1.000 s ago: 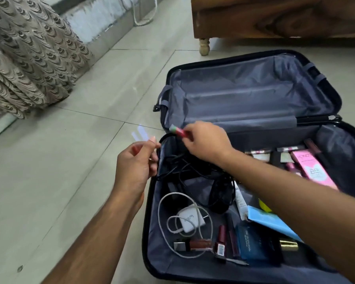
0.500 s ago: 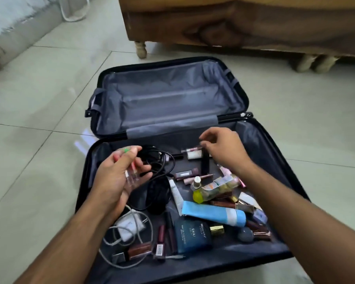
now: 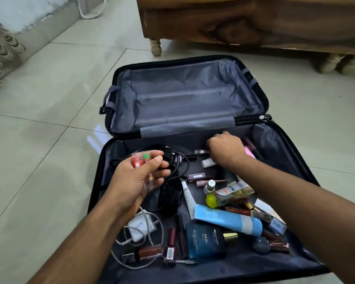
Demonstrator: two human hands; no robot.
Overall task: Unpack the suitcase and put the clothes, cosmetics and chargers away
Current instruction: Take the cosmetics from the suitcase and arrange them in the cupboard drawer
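Open suitcase [image 3: 291, 140] lies flat on the tiled floor [image 3: 39, 140], lid half at 12 o'clock with bare grey lining, packed half nearest the camera.

Left hand [image 3: 135, 179] hovers over the packed half's 10 o'clock corner, palm up, fingers curled around a few small cosmetic tubes [image 3: 140, 160] — red and green caps poke out above the thumb. Grip is closed on them.

Right hand [image 3: 226, 148] reaches to the 1 o'clock part of the packed half, knuckles up, fingers bent down onto the small items there. Fingertips are hidden under the hand, so cannot tell whether it holds anything. A pink box [image 3: 249, 153] peeks out just right of the wrist.

Black cables [image 3: 172, 181] sit tangled under and just right of the left hand. White charger [image 3: 140, 227] with its looped white cord is at 7 o'clock, below the left forearm. Navy cologne box [image 3: 206, 240] at 6 o'clock, light blue tube [image 3: 228, 221] lying diagonal just above it and touching it. Yellow-capped clear bottle [image 3: 225, 194] lies on its side at centre. Dark red nail polish bottles [image 3: 170, 245] lie just left of the cologne box.

Wooden furniture [image 3: 254, 21] on turned legs stands beyond the suitcase at 12 o'clock — patterned curtain [image 3: 0, 52] at 10 o'clock edge.
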